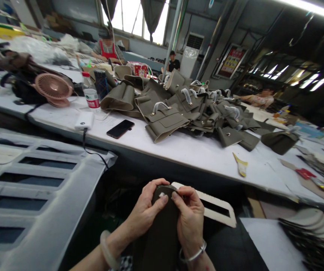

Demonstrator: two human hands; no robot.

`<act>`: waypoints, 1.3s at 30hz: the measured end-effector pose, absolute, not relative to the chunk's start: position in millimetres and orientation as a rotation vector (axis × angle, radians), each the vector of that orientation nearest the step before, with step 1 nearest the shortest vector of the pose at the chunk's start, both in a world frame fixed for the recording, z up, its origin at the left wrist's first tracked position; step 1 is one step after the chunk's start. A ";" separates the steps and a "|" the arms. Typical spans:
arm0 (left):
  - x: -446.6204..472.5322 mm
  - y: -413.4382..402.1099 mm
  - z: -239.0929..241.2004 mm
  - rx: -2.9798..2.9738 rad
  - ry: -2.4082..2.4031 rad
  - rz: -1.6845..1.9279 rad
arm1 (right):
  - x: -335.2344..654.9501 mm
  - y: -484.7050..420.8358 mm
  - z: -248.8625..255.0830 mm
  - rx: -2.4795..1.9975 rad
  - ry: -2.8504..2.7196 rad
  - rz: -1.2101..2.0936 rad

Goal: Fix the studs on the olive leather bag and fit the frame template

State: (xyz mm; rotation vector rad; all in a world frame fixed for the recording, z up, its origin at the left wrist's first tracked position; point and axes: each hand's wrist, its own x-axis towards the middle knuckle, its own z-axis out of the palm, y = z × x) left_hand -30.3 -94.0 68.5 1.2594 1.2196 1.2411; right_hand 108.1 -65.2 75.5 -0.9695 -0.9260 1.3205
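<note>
"What's the workplace like?"

"A long white table (pixel 139 150) crosses the room, with a heap of olive bags (pixel 167 122) across its middle. To the left of them stand a bottle (pixel 91 98) and a pink fan (pixel 53 88); a phone (pixel 120 129) lies nearer. A pale slotted panel (pixel 47 169) fills the near left. On the far side sits a person in a red apron (pixel 107 51), below a bright window (pixel 128 20)."

"Anything you can't make out?"

"The near right stack (pixel 308 226) is blurred and cut off by the edge. The fingertips behind the dark olive piece (pixel 162 233) are hidden, and its lower end runs out of the picture."

"Where is that piece, and who has it?"

"Near centre, in front of the table's near edge. The left hand (pixel 147 205) grips its rounded end, thumb on the face and fingers over the rim. The right hand (pixel 190 212) pinches the right edge between thumb and fingers."

"And its look?"

"Smooth, matte and long, with a small whitish patch (pixel 161 195) near the rounded end. I can't tell what the patch is."
</note>
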 end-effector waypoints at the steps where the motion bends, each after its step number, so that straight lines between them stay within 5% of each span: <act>1: -30.4 -94.0 68.5 1.267 1.229 1.238 | 107.5 -65.1 76.0 -0.975 -0.930 1.324; 11: -39.3 -96.5 72.7 1.227 1.304 1.190 | 112.2 -80.9 70.0 -1.022 -0.804 1.555; 39: -28.8 -108.8 79.2 0.824 1.388 1.534 | 105.4 -71.7 82.9 -1.300 -1.142 1.167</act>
